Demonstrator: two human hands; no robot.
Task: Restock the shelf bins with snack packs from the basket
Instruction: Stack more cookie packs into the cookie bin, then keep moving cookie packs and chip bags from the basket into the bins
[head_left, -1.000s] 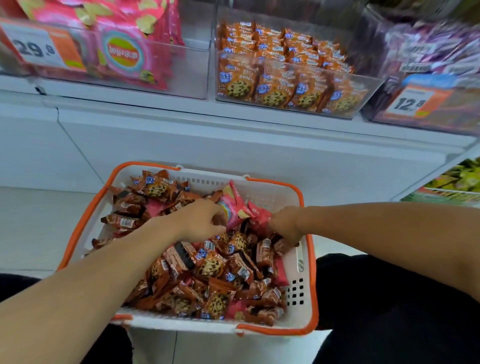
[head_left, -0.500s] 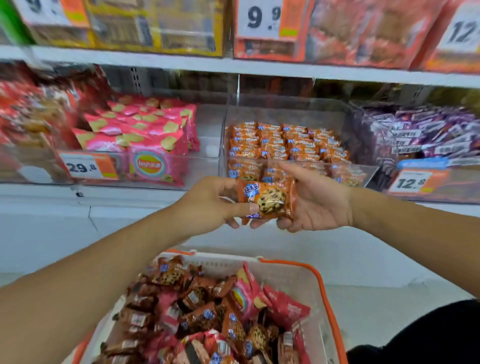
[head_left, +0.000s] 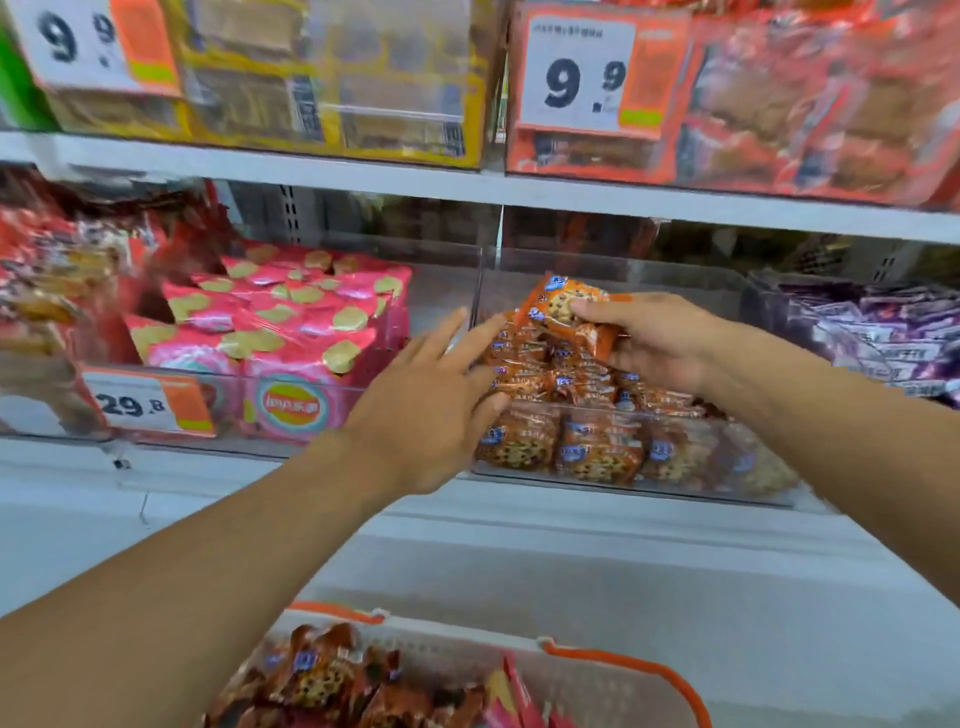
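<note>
My right hand (head_left: 652, 340) grips orange cookie snack packs (head_left: 563, 306) over the clear shelf bin (head_left: 769, 491), which is filled with the same orange packs. My left hand (head_left: 434, 395) reaches toward the bin's left side with straight fingers, its fingertips touching the packs stacked there. The white basket with an orange rim (head_left: 631, 662) sits at the bottom of the view, holding several orange cookie packs (head_left: 317, 675) and a few pink ones.
A bin of pink chip bags (head_left: 291, 322) with a 29.8 price tag stands to the left. Purple packs (head_left: 883, 338) fill the bin on the right. The shelf above holds yellow and red boxes with 9.9 tags.
Both hands rose from the basket to the shelf. The right hand carried cookie packs over the orange bin, and the left hand let go and stretched out flat toward the bin.
</note>
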